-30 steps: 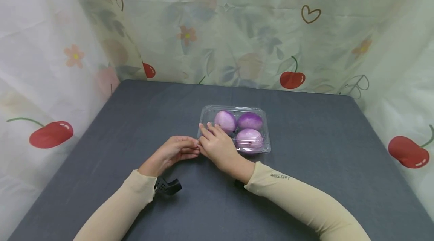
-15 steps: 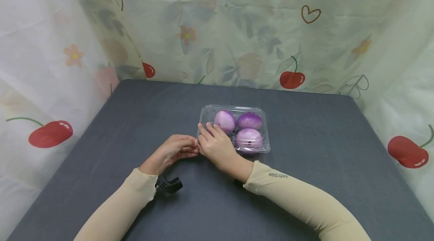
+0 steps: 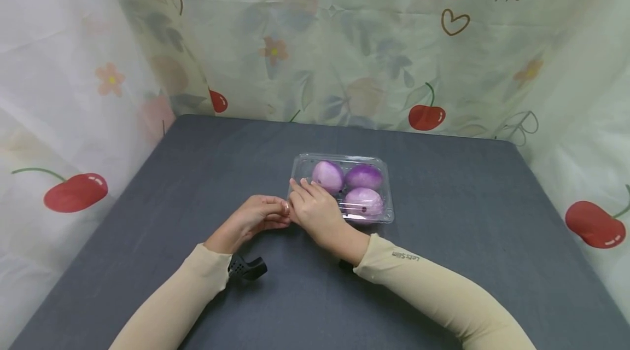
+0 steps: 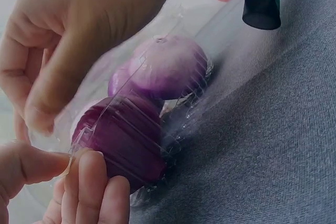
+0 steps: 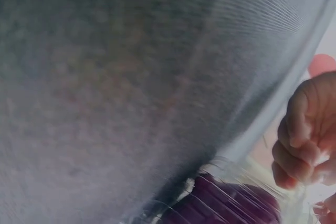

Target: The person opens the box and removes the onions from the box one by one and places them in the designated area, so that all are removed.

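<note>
A clear plastic clamshell box (image 3: 390, 191) sits on the table with several purple onions inside. Two pale onions (image 3: 363, 202) and a darker one (image 3: 364, 177) show through the lid. Another, deep purple onion (image 4: 126, 140) lies at the near left corner, under my right hand in the head view. My left hand (image 3: 250, 220) pinches the box's thin edge at that corner between thumb and fingers. Across the lid's left part lies my right hand (image 3: 317, 216), fingers extended on the plastic, thumb side close to the left fingertips.
A dark grey cloth covers the table (image 3: 236, 164). Behind it and at both sides hangs a printed curtain (image 3: 364, 38). A black wrist camera (image 3: 248, 268) sticks out below the left wrist, above the cloth.
Both hands stay at the box's near left corner with barely any movement. The head view has shifted very slightly; the box and onions keep their place.
</note>
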The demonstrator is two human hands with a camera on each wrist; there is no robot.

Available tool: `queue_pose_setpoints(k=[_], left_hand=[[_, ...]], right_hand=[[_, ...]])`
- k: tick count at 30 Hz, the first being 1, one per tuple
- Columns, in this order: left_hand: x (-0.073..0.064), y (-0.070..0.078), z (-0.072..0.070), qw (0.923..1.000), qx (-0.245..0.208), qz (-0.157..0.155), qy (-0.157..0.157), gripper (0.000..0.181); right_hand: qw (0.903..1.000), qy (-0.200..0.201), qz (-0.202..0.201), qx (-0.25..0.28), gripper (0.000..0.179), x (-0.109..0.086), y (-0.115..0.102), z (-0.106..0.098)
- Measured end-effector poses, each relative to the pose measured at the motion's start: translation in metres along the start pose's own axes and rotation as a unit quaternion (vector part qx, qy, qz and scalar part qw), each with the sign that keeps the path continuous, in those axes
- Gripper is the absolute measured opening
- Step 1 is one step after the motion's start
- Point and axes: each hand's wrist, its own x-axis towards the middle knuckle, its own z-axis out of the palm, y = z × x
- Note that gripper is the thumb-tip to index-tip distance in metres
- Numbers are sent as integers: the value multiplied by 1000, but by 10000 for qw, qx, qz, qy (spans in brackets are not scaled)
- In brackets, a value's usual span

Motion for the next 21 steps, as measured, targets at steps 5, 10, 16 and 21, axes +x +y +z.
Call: queue_pose_setpoints(k=[5,10,16,21], left_hand=[[0,3,1,9999,62,-64,62,10],[-1,4,1,9997,94,-159,130,7],[-2,4,2,9998,75,-137,125,7],[-2,3,2,9997,126,-158,139,8]], right_hand=[[9993,26,151,354,13,3,1,-7],[9991,47,129,410,15,4,2,-11],[9994,-92,-125,310,15,-1,4,-8],[9989,-12,-422,217,12,-8,9,-4]])
